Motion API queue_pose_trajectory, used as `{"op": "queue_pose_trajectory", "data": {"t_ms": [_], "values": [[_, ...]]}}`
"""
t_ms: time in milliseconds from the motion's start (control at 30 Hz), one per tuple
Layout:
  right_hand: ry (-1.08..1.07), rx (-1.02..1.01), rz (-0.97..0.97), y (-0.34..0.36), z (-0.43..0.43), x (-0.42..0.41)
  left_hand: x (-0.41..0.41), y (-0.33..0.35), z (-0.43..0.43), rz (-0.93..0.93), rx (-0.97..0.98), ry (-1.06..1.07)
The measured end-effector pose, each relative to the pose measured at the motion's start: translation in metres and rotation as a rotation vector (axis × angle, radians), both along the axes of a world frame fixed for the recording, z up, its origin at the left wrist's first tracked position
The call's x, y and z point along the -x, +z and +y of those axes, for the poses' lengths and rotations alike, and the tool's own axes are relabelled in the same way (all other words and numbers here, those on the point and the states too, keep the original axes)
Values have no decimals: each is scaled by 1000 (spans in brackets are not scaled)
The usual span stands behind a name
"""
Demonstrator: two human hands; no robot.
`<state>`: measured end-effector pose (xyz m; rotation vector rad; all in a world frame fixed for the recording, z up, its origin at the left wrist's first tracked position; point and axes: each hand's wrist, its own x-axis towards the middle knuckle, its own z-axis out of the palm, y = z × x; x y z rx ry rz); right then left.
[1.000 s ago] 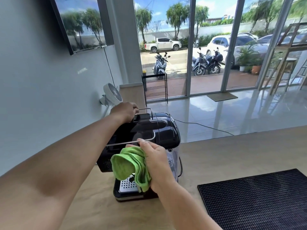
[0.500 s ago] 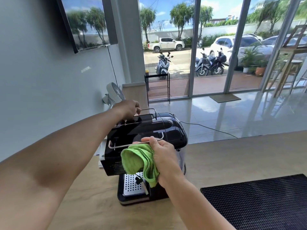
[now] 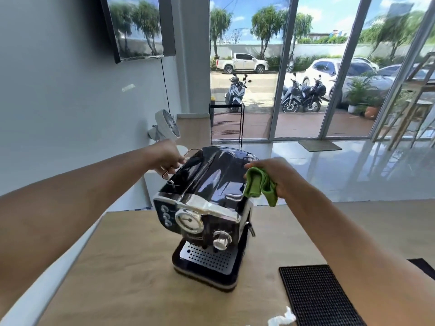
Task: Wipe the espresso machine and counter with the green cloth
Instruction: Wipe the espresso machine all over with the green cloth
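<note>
Pinching the wire rail [image 3: 193, 150] at far left of the espresso machine [image 3: 207, 182] with left grip [image 3: 168, 158]; clutching bunched green cloth [image 3: 259, 187] against its right top edge with right grip [image 3: 274, 174].

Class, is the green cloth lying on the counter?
No, the right hand holds the green cloth by the espresso machine's top.

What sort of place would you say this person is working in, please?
Probably a small café or coffee bar: an espresso machine stands on a wooden counter near a black bar mat, and tall glass doors face parked cars and motorbikes.
</note>
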<state>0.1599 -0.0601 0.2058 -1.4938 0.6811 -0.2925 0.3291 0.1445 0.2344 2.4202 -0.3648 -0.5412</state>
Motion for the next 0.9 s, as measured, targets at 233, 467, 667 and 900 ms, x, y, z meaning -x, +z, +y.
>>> {"op": "queue_pose_trajectory", "data": {"t_ms": [233, 467, 667, 900], "values": [[48, 101, 48, 11, -27, -17, 25, 1, 5, 230, 148, 57], [112, 120, 127, 14, -34, -18, 34, -1, 6, 241, 207, 70], [59, 76, 44, 8, -33, -15, 38, -2, 7, 256, 219, 80], [114, 127, 72, 11, -30, 2, 53, 2, 11, 132, 120, 98]]}}
